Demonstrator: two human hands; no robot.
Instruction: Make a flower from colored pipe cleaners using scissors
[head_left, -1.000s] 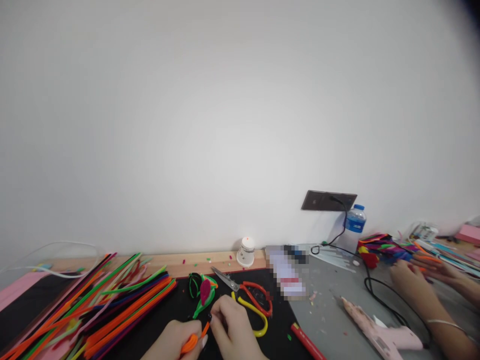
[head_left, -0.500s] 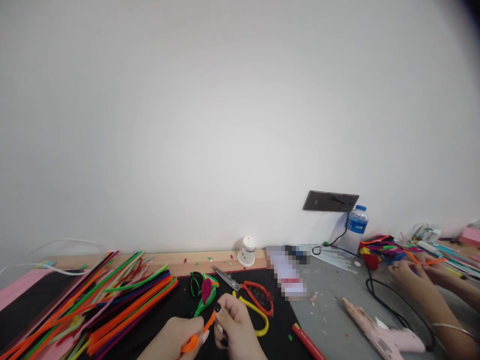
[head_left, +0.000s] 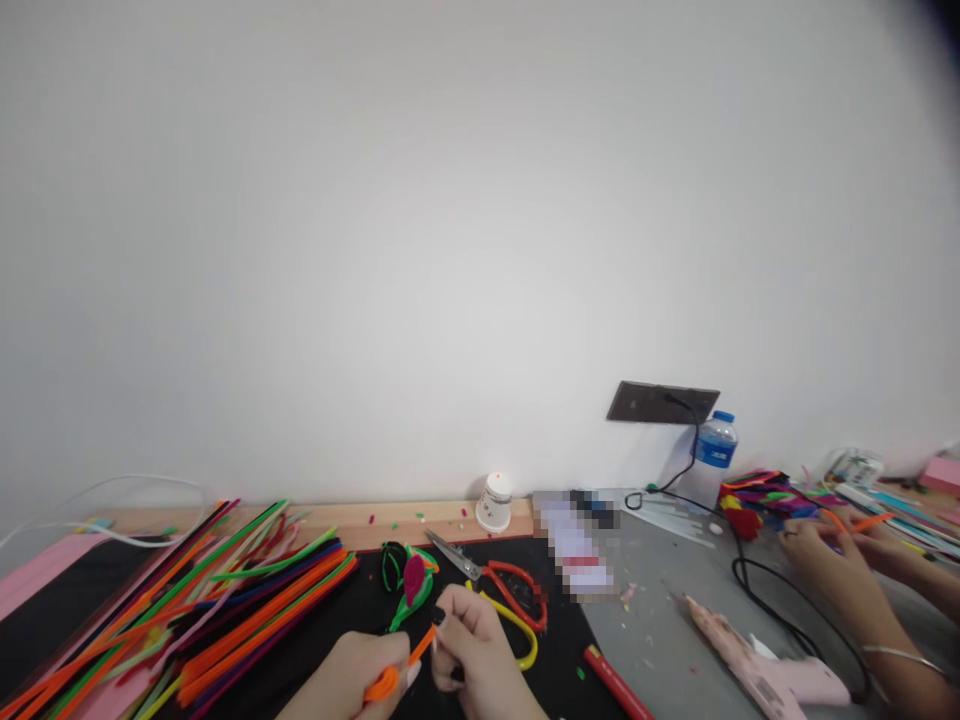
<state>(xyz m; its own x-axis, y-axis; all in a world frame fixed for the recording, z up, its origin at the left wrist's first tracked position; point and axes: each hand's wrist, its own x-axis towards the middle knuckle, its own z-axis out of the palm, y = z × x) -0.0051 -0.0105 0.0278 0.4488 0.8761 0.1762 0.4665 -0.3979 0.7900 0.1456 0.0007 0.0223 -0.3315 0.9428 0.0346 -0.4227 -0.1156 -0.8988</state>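
Observation:
Low in the view, my left hand (head_left: 358,672) is closed round an orange pipe cleaner (head_left: 384,684) that is bent into a loop. Its free end runs up to the right, where my right hand (head_left: 474,655) pinches it between thumb and fingers. Just beyond my hands lies a green and magenta pipe-cleaner shape (head_left: 415,580) with a black and green part beside it. Scissors (head_left: 517,595) with red and yellow handles lie behind my right hand, partly covered by it.
Bundled pipe cleaners (head_left: 262,620) spread across the left side. A white paper cup (head_left: 493,503) stands by the wall. Rightward are a red marker-like stick (head_left: 615,682), a pink glue gun (head_left: 765,660) with a black cord, a water bottle (head_left: 712,450) and another person's hands (head_left: 832,545) holding something orange.
My right hand has shifted very slightly to the right and down, still pinching the orange pipe cleaner. My left hand stays almost in place.

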